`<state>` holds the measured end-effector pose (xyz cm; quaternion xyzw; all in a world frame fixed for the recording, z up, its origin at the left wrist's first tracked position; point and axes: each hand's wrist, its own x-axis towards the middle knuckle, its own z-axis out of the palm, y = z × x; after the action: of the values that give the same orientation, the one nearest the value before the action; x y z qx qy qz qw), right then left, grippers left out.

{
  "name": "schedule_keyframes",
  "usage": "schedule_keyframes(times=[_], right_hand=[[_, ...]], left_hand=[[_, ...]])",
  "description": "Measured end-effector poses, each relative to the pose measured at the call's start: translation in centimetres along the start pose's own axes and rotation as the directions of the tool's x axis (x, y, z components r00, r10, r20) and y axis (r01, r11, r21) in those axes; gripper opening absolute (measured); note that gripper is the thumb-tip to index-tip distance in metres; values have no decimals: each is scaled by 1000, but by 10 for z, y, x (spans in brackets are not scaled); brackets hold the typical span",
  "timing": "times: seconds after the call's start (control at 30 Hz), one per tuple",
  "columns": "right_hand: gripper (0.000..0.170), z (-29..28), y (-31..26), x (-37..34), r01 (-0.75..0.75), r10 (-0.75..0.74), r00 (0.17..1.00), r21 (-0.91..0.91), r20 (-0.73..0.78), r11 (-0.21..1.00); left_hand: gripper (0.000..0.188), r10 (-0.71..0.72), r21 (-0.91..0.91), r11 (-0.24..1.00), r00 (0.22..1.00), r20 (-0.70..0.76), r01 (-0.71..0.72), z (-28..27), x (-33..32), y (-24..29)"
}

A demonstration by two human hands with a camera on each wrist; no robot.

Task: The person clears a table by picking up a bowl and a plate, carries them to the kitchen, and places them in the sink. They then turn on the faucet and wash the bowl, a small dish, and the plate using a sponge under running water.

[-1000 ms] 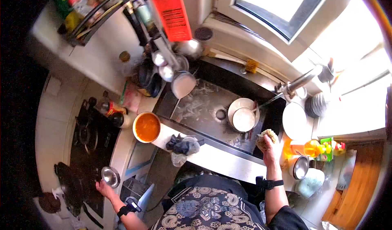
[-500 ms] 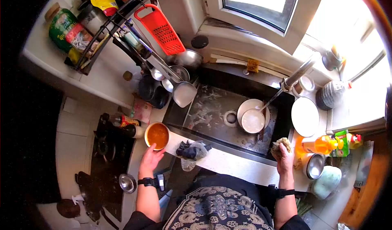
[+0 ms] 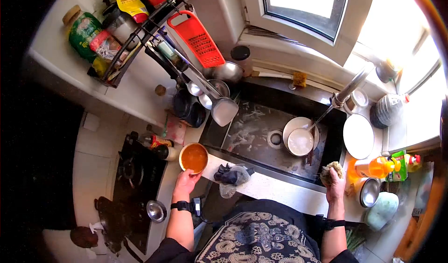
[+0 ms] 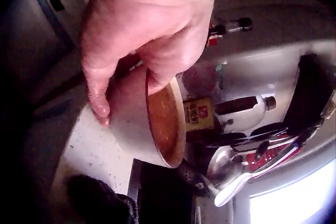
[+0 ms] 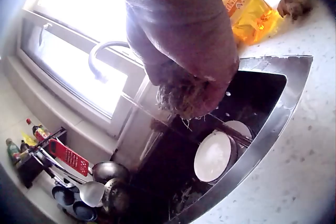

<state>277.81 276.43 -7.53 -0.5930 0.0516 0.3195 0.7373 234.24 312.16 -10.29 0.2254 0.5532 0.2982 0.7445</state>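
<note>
My left hand (image 3: 185, 182) grips the near rim of a bowl of orange-red liquid (image 3: 194, 158) at the counter's left end. In the left wrist view the thumb hooks over the bowl's rim (image 4: 181, 129), with the fingers against its outer wall. My right hand (image 3: 335, 188) holds a tan, stringy scrubber (image 3: 332, 171) at the sink's right front corner. Strands of the scrubber (image 5: 181, 95) stick out below the fingers in the right wrist view. In the sink (image 3: 252, 144), a white bowl (image 3: 300, 141) sits overlapping a plate (image 3: 316, 131), under water running from the faucet (image 3: 347, 90).
A dark bunched cloth (image 3: 228, 174) lies on the counter's front strip. Right of the sink are a white plate (image 3: 358, 136), an orange soap bottle (image 3: 373, 167) and a metal bowl (image 3: 370, 192). Another metal bowl (image 3: 157, 211) stands beside the stove (image 3: 135, 183). Utensils and a red grater (image 3: 198, 39) hang from the rack.
My left hand has left the small metal bowl by the stove, moved across to the bowl of orange-red liquid and taken hold of its rim. The right hand keeps holding the scrubber.
</note>
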Motion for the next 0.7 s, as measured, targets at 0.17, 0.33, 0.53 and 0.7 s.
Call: schedule_keyframes(times=[0.17,0.33,0.53,0.7], right_hand=[[33,-8,3,3,-8,8,1000,3,-23,1000],[32,-7,1,4,-16,21,998,69,-67,997],[28,2,-8,1,22,-16,996,68,-91,997],[27,0,-6,0,40,-34,995,57,-90,998]], left_hand=[[42,-34,125,992,997,65,26,19,-7,7],[37,-93,232,972,973,213,42,70,-17,21],[43,-217,377,923,908,357,73,146,-7,25],[41,-304,505,859,874,379,80,190,11,16]])
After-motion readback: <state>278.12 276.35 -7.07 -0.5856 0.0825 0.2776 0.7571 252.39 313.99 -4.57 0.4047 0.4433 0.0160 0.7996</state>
